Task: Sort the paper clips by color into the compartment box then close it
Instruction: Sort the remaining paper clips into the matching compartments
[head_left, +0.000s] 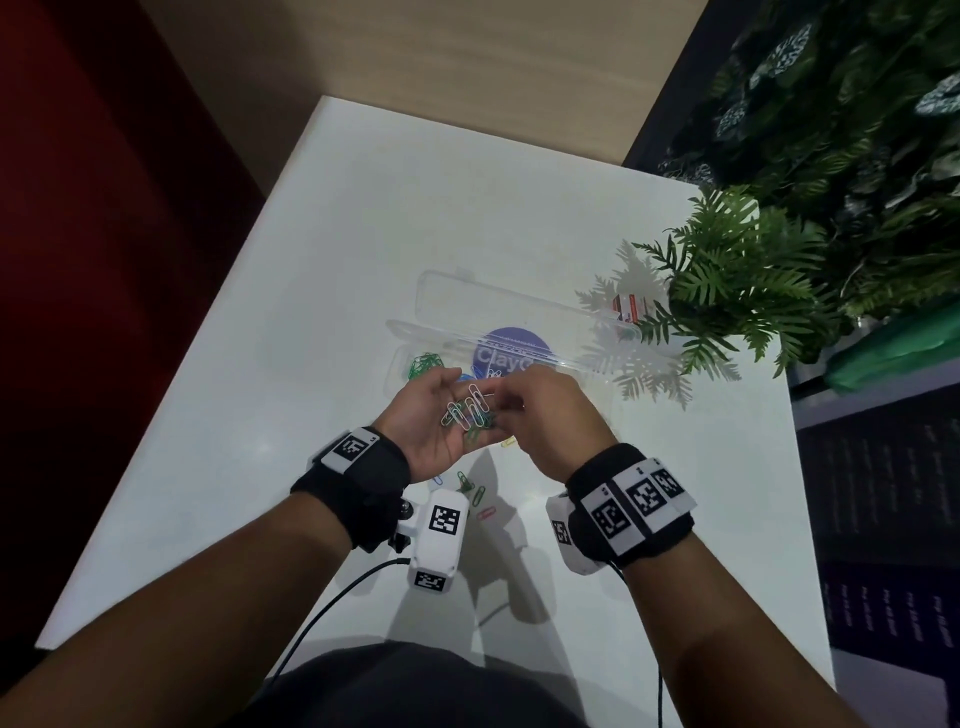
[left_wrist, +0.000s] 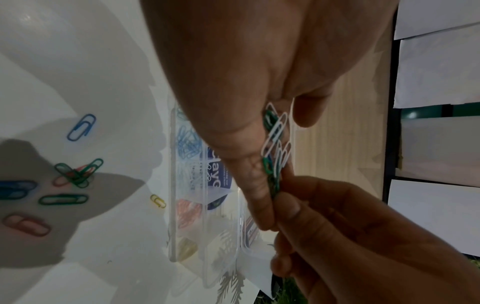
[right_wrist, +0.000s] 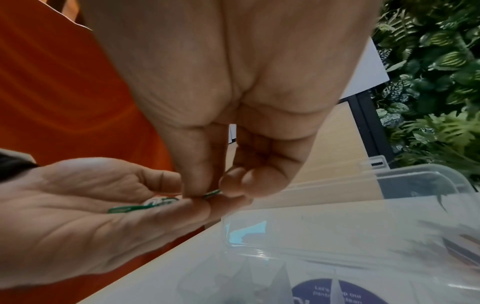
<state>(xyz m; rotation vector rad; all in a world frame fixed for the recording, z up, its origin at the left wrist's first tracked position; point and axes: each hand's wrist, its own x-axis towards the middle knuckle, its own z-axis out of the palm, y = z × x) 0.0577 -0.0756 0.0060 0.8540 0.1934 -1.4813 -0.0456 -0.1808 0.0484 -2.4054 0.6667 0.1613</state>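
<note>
My left hand (head_left: 436, 415) is held palm up above the table, with several white and green paper clips (head_left: 467, 413) (left_wrist: 276, 139) lying loose on its fingers. The right hand (head_left: 501, 402) reaches into that palm, and its thumb and forefinger pinch one green clip (right_wrist: 213, 193). Just behind the hands the clear compartment box (head_left: 410, 332) lies with its lid (head_left: 519, 306) swung back. Its compartments hold green clips (head_left: 423, 364), blue clips (left_wrist: 188, 144), pink clips (left_wrist: 188, 214) and yellow clips (left_wrist: 187, 246). More clips of mixed colours (left_wrist: 78, 172) (head_left: 467, 486) lie loose on the white table (head_left: 260, 415).
A potted fern (head_left: 737, 291) overhangs the table's right side, near the box's far end. A small red and white carton (head_left: 628, 306) sits under its fronds. A leafy wall (head_left: 857, 130) stands to the right. A black cable (head_left: 332, 597) runs from my left wrist.
</note>
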